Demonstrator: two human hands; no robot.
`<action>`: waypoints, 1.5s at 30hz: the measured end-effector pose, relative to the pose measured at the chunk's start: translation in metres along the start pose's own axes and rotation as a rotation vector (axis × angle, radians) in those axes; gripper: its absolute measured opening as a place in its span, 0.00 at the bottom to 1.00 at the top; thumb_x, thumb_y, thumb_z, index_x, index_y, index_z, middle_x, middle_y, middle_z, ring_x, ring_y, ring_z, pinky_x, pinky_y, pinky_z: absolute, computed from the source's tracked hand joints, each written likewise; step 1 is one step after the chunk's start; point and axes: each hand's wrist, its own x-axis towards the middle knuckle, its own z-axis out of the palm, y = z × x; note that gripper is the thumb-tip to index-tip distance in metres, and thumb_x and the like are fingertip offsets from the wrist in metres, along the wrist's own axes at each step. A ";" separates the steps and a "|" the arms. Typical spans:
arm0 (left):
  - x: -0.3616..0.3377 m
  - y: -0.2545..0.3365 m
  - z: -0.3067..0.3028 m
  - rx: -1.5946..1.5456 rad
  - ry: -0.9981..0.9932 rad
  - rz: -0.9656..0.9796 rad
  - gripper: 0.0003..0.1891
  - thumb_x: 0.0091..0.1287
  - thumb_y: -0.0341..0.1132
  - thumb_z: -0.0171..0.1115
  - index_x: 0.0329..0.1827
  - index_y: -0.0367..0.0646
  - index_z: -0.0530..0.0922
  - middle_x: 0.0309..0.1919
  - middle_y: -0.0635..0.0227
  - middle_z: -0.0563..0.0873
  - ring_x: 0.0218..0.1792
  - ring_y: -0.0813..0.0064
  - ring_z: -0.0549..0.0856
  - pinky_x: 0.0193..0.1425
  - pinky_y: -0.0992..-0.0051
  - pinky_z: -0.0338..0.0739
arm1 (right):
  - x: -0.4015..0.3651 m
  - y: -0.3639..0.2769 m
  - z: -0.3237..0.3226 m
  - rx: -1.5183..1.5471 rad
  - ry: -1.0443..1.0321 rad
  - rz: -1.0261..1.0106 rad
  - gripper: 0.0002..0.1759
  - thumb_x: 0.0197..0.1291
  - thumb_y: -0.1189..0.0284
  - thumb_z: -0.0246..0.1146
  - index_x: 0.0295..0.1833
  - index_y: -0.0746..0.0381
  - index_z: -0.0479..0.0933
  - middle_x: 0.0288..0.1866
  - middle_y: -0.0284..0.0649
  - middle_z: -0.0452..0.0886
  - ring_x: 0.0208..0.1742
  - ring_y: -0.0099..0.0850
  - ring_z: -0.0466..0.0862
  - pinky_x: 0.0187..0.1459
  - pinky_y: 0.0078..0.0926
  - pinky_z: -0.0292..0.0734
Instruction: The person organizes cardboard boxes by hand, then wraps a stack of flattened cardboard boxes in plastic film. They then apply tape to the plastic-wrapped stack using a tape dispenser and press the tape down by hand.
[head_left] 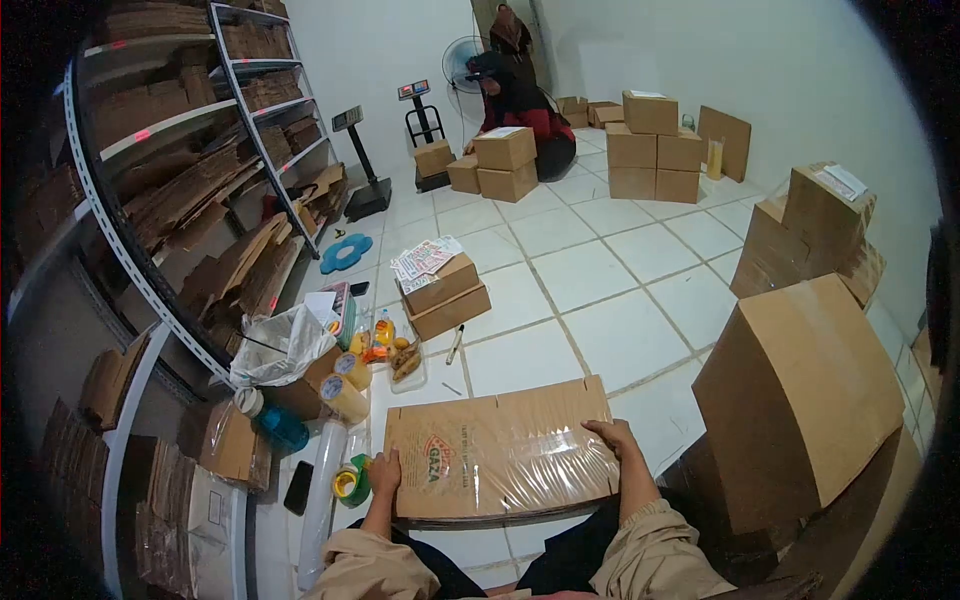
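Between my two hands is a flat stack of folded cardboard boxes (530, 450), with shiny clear film over its face and a red printed logo on the left part. My left hand (384, 474) grips its left edge, thumb on top and fingers out of sight underneath. At the right edge, my right hand (618, 442) holds it the same way. A green tape dispenser (350, 482) lies just left of my left hand, beside a roll of clear film (321, 500) and a black phone (298, 487).
Shelves of flattened cardboard (180, 120) line the left. Tape rolls (344, 397), a blue bottle (275, 420) and a food tray (406, 365) sit nearby. Large boxes (800, 390) crowd my right. Ahead are stacked boxes (440, 295), scales (368, 198) and a crouching person (540, 125); another stands behind.
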 end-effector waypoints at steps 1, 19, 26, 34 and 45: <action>-0.001 0.000 0.000 0.020 -0.011 0.000 0.34 0.62 0.59 0.44 0.43 0.28 0.75 0.41 0.38 0.78 0.45 0.42 0.77 0.51 0.56 0.70 | -0.001 -0.002 0.000 0.001 0.008 -0.004 0.35 0.35 0.64 0.76 0.46 0.77 0.73 0.36 0.48 0.81 0.34 0.35 0.82 0.36 0.28 0.78; -0.002 0.005 -0.001 -0.005 0.015 -0.016 0.31 0.61 0.56 0.47 0.41 0.28 0.75 0.38 0.38 0.79 0.43 0.42 0.78 0.48 0.55 0.70 | 0.030 0.017 0.004 -0.222 0.164 -0.048 0.30 0.36 0.57 0.73 0.37 0.74 0.77 0.28 0.44 0.80 0.22 0.29 0.78 0.23 0.27 0.71; -0.003 0.006 -0.002 -0.035 0.001 -0.027 0.31 0.61 0.55 0.48 0.43 0.28 0.75 0.39 0.38 0.79 0.44 0.43 0.78 0.49 0.55 0.70 | 0.033 0.014 0.003 -0.347 0.208 -0.043 0.38 0.49 0.45 0.57 0.41 0.77 0.77 0.41 0.61 0.79 0.46 0.49 0.79 0.49 0.37 0.71; 0.001 0.000 0.002 -0.033 -0.005 -0.046 0.29 0.61 0.55 0.48 0.41 0.30 0.76 0.39 0.39 0.79 0.44 0.43 0.78 0.49 0.56 0.70 | 0.035 0.017 0.005 -0.415 0.212 -0.096 0.40 0.57 0.44 0.48 0.44 0.78 0.75 0.44 0.66 0.76 0.50 0.54 0.76 0.53 0.41 0.69; 0.001 0.002 0.001 -0.015 -0.009 -0.056 0.30 0.61 0.55 0.48 0.41 0.30 0.76 0.39 0.40 0.79 0.43 0.43 0.78 0.49 0.55 0.70 | 0.044 0.026 0.006 -0.440 0.252 -0.141 0.36 0.60 0.47 0.44 0.42 0.75 0.76 0.41 0.60 0.78 0.47 0.51 0.78 0.51 0.38 0.69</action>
